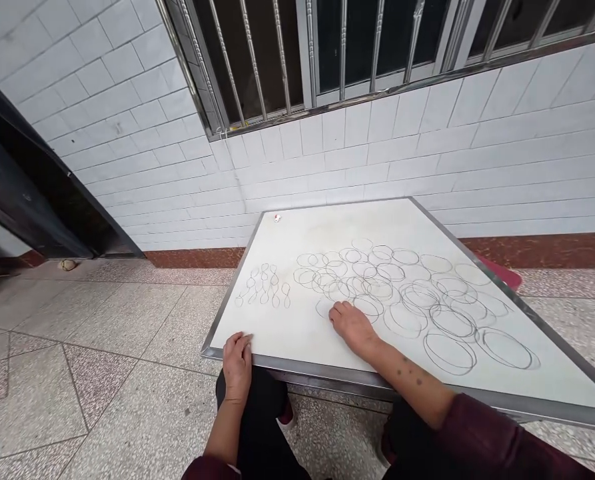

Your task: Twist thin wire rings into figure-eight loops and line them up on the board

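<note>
Many thin dark wire-like loops (450, 353) lie overlapping across the middle and right of the white tabletop (297, 340). On the left, several smaller loops twisted into figure-eights (286, 295) lie in short rows. My right hand (354, 328) rests low over the tabletop, its fingers pressed together on a thin loop (320, 307) at the near left of the pile; the fingertips partly hide it. At the front left edge of the table is my left hand (237, 363), its fingers curled together. Whatever may be between them is too small to make out.
A metal frame (327, 371) edges the table. A small red and white object (277, 217) sits in its far left corner. Behind stands a white tiled wall (357, 160) with a barred window (342, 53). Part of a red stool (502, 273) shows beyond the right edge.
</note>
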Demonstrator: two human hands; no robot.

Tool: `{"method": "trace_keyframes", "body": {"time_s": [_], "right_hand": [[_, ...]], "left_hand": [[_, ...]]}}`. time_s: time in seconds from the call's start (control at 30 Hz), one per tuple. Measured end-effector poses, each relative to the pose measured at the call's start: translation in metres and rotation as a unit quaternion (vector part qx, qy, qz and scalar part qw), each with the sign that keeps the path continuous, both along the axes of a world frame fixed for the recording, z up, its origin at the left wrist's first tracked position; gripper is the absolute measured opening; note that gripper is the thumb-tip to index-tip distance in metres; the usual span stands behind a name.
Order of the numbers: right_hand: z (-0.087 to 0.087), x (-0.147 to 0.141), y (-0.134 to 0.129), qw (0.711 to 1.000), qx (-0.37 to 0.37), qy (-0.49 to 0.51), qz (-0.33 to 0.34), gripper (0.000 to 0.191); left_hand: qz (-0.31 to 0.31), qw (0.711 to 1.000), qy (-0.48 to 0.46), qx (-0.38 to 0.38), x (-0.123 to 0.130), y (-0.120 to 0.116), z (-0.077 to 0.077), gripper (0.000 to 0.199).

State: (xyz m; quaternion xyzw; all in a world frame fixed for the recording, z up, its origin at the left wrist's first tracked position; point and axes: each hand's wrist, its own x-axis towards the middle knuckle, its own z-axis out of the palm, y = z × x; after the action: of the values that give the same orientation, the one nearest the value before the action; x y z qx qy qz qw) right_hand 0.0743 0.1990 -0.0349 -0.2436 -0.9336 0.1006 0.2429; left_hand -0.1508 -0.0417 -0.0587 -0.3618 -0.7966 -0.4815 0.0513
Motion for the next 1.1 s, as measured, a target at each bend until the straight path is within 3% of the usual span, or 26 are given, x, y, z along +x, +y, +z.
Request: {"method": "trace_keyframes", "body": {"time_s": [0.13,0.23,0.27,0.37,0.43,0.5,0.57,0.6,0.77,1.1], "right_hand": [[0.030,0.015,-0.012,0.998,-0.006,0.057,0.038,0.023],[0.051,0.024,-0.034,0.971,-0.168,0.166,0.049,0.012],[0.056,0.026,-0.043,0.946,-0.259,0.190,0.054,0.011],[0.065,0.028,-0.071,0.832,-0.487,0.247,0.098,0.018],[0.066,0.030,-0.087,0.763,-0.576,0.272,0.111,0.022],[0.067,0.032,-0.097,0.723,-0.617,0.291,0.108,0.025],[0.067,0.035,-0.104,0.716,-0.621,0.301,0.105,0.025],[0.067,0.038,-0.106,0.721,-0.615,0.302,0.103,0.025],[0.069,0.047,-0.116,0.739,-0.596,0.303,0.086,0.027],[0.071,0.057,-0.127,0.699,-0.635,0.317,0.082,0.027]], "left_hand": [[0.011,0.995,-0.087,0.042,0.011,-0.007,0.007,0.026],[0.014,0.980,-0.177,0.089,0.030,-0.006,0.013,0.037],[0.007,0.972,-0.210,0.104,0.040,-0.004,0.016,0.040],[-0.050,0.941,-0.308,0.131,0.073,0.007,0.032,0.047],[-0.105,0.916,-0.363,0.133,0.095,0.014,0.048,0.051],[-0.150,0.890,-0.410,0.135,0.113,0.018,0.066,0.053],[-0.186,0.826,-0.504,0.171,0.126,0.019,0.082,0.052],[-0.196,0.812,-0.519,0.179,0.131,0.018,0.088,0.051],[-0.196,0.816,-0.509,0.191,0.142,0.009,0.101,0.041],[-0.172,0.776,-0.555,0.244,0.143,-0.002,0.107,0.032]]}}
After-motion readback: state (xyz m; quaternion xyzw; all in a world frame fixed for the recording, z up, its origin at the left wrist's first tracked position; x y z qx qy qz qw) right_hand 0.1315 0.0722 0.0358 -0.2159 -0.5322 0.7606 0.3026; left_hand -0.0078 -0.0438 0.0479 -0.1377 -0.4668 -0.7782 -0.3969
